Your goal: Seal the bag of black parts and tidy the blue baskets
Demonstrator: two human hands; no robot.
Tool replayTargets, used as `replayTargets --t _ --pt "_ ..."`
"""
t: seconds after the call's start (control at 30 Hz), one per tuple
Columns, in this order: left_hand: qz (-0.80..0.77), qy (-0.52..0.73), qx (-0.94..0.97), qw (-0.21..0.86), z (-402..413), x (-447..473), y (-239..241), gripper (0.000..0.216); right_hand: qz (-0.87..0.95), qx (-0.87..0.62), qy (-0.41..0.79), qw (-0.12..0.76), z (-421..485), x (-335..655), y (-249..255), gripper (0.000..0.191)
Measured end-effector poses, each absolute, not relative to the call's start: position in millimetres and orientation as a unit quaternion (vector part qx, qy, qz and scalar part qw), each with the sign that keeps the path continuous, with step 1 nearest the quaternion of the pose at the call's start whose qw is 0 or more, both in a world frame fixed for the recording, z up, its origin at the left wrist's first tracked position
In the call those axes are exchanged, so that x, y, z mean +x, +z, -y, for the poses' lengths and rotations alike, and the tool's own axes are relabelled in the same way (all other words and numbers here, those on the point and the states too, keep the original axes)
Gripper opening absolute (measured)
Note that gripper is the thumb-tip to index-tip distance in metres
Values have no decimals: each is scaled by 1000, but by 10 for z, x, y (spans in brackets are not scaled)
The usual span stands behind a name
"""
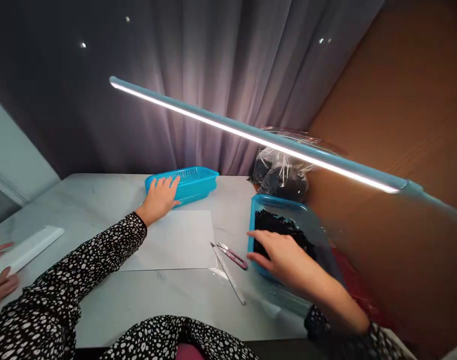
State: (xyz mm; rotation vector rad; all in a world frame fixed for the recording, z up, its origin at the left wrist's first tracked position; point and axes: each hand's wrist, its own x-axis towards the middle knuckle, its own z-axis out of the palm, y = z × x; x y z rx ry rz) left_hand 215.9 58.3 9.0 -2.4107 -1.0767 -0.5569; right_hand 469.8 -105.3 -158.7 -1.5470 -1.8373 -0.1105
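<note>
My left hand (160,197) reaches to a blue plastic basket (198,187) at the back of the table, its fingers over the near rim and its thumb low on the outside wall. My right hand (284,255) is over the left side of another blue basket (256,202) that holds small black pieces (275,225). Its fingers are stretched out, thumb apart, with nothing seen between them. Between the hands lie a sheet of white paper (179,240), a white pen-like tool (228,275) with a dark tip, and pink-handled thread snips (234,256).
A lit tube lamp (221,125) hangs slantwise above the table. Clear plastic bags with dark contents (283,175) stand behind the right basket. At the far left, another person's hands (3,287) hold a white long object (31,252). A grey curtain (213,60) hangs behind.
</note>
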Motion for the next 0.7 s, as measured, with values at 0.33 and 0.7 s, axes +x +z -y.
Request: replayTargets --t 0.33,0.7 --pt "478 -253 -774 331 -581 1408 262 23 627 -566 -150 514 1054 3824 -2276 28" --pt "580 -246 -684 368 -721 395 654 25 784 -464 -131 391 971 3156 -1099 39"
